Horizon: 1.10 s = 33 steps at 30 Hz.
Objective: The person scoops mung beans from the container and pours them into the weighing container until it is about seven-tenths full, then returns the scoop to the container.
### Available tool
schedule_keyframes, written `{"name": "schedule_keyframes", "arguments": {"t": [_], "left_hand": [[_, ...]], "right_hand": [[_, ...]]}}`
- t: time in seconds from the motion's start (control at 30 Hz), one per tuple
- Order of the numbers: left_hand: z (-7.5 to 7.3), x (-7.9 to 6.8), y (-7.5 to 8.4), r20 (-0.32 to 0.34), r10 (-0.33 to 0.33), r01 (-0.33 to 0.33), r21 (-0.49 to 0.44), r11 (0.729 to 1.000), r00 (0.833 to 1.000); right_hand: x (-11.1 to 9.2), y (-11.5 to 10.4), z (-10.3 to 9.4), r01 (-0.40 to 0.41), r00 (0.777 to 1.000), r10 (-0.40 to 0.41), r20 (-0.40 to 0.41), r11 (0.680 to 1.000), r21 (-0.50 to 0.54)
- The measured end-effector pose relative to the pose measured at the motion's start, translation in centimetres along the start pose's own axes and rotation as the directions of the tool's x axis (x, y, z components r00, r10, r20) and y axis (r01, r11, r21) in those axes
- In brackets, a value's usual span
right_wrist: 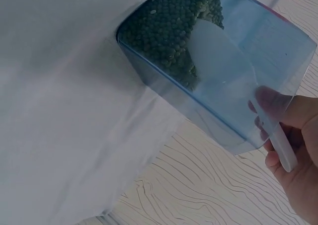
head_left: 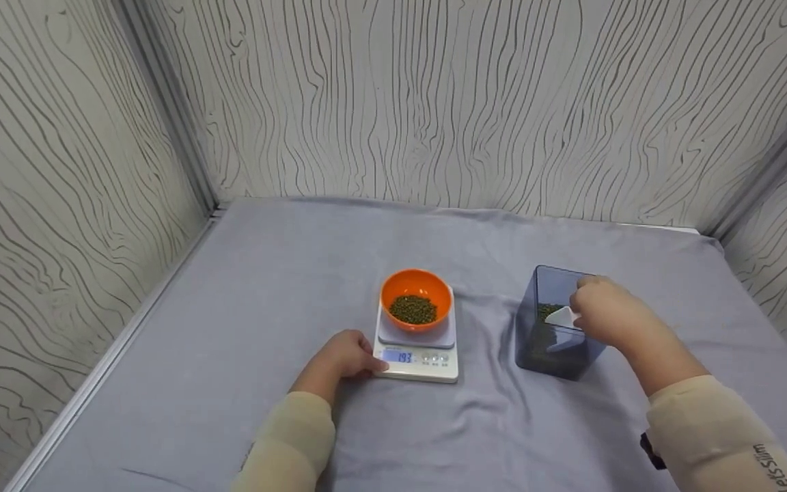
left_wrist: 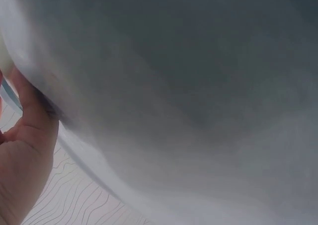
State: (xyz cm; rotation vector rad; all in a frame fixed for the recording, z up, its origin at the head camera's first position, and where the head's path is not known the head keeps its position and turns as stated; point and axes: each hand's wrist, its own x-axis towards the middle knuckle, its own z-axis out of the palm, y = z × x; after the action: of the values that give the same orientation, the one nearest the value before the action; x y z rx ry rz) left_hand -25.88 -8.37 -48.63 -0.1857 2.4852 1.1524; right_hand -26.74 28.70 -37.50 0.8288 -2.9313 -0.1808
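My right hand [head_left: 606, 309] grips the handle of a white scoop [right_wrist: 221, 53], its thumb along the top. The scoop's bowl dips into green mung beans [right_wrist: 166, 31] inside a clear bluish container [head_left: 527, 342]. On the left, my left hand [head_left: 351, 354] holds the near left corner of a white kitchen scale [head_left: 417, 371], thumb on top beside the display, which seems to read 193. An orange bowl [head_left: 438, 292] sits on the scale's platform with a layer of mung beans [head_left: 412, 310] in it. In the left wrist view, part of the left hand [left_wrist: 30, 150] shows at the edge.
A grey cloth [head_left: 264, 273] with wrinkles covers the table. The container stands right of the scale, a short gap between them. Wood-patterned panels [head_left: 393, 102] rise behind and at both sides, joined by metal posts [head_left: 168, 102].
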Motion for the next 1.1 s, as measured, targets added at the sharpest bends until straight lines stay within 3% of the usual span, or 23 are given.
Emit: {"name": "schedule_keyframes", "arguments": {"t": [0.17, 0.33, 0.57, 0.8, 1.1], "left_hand": [[0.0, 0.0, -0.2, -0.002, 0.022, -0.022, 0.002, 1.0, 1.0], [0.0, 0.1, -0.1, -0.003, 0.004, -0.004, -0.004, 1.0, 1.0], [0.0, 0.1, -0.1, -0.003, -0.008, 0.008, -0.006, 1.0, 1.0], [0.0, 0.0, -0.1, -0.006, 0.003, -0.003, 0.007, 1.0, 1.0], [0.0, 0.0, -0.2, 0.004, 0.017, -0.017, -0.007, 1.0, 1.0]], "right_hand": [[0.0, -0.1, 0.2, 0.033, 0.998, -0.033, -0.046, 0.999, 0.013], [0.0, 0.0, 0.9, 0.042, 0.994, -0.032, -0.108, 0.995, 0.092], [-0.5, 0.4, 1.7, -0.046, 0.988, 0.081, -0.135, 0.969, 0.245], [-1.7, 1.1, 1.7, -0.061, 0.974, 0.12, -0.193, 0.957, 0.285], [-3.5, 2.1, 2.0, -0.11, 0.934, 0.226, -0.276, 0.919, 0.378]]}}
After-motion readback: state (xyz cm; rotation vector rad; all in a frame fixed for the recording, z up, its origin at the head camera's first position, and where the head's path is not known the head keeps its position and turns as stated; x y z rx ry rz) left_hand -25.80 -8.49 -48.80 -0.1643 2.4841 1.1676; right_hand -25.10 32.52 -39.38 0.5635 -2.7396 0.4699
